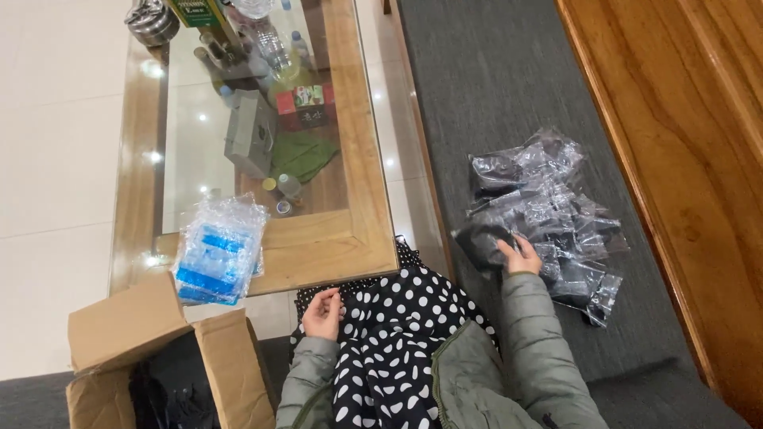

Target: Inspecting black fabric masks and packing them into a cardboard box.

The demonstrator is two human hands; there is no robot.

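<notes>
Right hand (520, 256) touches bag pile (548, 218) running bench-lengthwise.

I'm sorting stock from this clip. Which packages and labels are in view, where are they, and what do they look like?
Clear bags of dark items: heap on grey cushion, under right hand.
Clear-and-blue packs: stacked on table corner.
Cardboard box: open, bottom left.
Red-and-green box: under the glass.
</notes>
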